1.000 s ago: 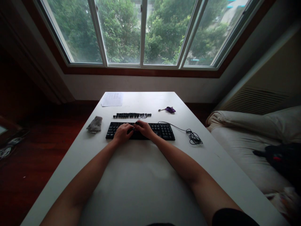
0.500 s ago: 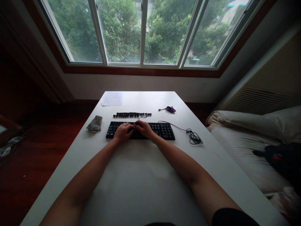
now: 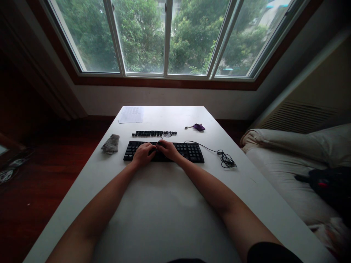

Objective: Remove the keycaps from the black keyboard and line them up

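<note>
A black full-size keyboard (image 3: 195, 153) lies on the white table, its middle keys covered by my hands. My left hand (image 3: 142, 154) rests on its left-middle part, fingers bent and thumb drawn in; what its fingertips pinch is too small to tell. Close beside it, my right hand (image 3: 168, 149) is closed, fingertips meeting near the left ones. From its fingers rise the thin wires of what looks like a keycap puller (image 3: 166, 135), with a roundish clear handle. Just behind the keyboard, several loose black keycaps (image 3: 148, 133) stand in rows.
A crumpled grey cloth (image 3: 110, 144) lies left of the keyboard. The keyboard's coiled cable (image 3: 226, 160) is on the right. Farther back are a small brush with a purple handle (image 3: 198, 127) and a printed sheet of paper (image 3: 131, 114). A bed (image 3: 271, 160) stands right of the table (image 3: 164, 219).
Both hands stay at the same spot on the keyboard. The fingertips and the wire tool shift only very slightly; the loose keycaps look unchanged.
</note>
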Action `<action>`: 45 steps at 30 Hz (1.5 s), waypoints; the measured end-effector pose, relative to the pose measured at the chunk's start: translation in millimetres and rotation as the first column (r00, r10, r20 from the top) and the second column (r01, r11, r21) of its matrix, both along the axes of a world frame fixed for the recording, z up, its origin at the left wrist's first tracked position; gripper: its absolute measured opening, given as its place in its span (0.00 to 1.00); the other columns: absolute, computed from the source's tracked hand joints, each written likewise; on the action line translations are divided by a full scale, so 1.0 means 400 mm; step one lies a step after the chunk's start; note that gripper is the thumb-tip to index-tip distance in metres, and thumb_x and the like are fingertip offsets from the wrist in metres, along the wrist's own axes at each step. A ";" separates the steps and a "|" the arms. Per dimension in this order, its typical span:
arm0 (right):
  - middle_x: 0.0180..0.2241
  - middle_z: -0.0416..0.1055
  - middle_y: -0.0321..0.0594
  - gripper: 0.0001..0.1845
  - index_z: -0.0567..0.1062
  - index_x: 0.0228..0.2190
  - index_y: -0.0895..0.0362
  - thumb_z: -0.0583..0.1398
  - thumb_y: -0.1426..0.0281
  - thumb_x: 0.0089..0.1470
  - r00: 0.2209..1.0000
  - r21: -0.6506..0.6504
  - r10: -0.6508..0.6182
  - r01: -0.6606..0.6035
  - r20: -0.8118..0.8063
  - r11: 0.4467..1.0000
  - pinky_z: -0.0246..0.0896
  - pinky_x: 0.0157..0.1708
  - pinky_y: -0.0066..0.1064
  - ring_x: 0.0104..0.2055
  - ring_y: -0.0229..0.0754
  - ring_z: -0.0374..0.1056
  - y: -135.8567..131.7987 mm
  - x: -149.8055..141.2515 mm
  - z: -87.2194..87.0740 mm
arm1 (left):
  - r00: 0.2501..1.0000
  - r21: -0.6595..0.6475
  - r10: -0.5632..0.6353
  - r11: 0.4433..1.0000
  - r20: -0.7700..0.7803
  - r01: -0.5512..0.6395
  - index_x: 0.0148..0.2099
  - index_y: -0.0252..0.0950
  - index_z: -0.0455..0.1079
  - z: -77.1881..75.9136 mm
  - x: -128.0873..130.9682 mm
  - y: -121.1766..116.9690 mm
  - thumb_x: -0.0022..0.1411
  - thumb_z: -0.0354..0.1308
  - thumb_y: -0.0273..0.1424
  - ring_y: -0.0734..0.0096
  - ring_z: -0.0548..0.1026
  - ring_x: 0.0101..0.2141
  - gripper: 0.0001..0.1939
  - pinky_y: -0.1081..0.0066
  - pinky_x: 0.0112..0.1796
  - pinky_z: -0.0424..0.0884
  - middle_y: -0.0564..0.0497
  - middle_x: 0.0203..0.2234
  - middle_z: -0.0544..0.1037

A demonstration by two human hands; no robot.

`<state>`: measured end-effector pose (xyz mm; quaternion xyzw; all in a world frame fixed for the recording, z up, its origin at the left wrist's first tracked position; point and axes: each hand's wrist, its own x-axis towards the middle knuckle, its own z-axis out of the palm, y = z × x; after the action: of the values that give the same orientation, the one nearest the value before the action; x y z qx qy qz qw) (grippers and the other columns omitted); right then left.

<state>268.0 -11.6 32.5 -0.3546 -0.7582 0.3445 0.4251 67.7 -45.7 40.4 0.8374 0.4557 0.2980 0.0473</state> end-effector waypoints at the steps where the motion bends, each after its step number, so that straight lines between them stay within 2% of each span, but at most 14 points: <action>1: 0.27 0.74 0.35 0.12 0.75 0.33 0.56 0.59 0.60 0.59 1.000 -0.002 0.005 -0.005 -0.002 1.000 0.60 0.33 0.28 0.29 0.39 0.66 0.000 0.000 -0.001 | 1.000 -0.001 0.000 1.000 0.001 0.000 0.46 0.41 0.73 -0.001 0.000 0.000 0.65 0.57 0.32 0.60 0.73 0.42 0.08 0.60 0.46 0.68 0.47 0.40 0.76; 45: 0.27 0.74 0.36 0.13 0.75 0.34 0.56 0.59 0.58 0.58 0.999 -0.011 -0.011 0.012 0.035 1.000 0.60 0.34 0.29 0.30 0.40 0.66 -0.002 0.000 0.004 | 1.000 -0.007 0.004 1.000 -0.008 -0.004 0.46 0.41 0.74 0.003 0.002 -0.003 0.65 0.56 0.33 0.59 0.72 0.43 0.08 0.59 0.46 0.68 0.47 0.40 0.75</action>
<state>268.1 -12.4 34.3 -0.3673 -0.7615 0.3400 0.4119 68.6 -46.7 41.6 0.8376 0.4584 0.2932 0.0477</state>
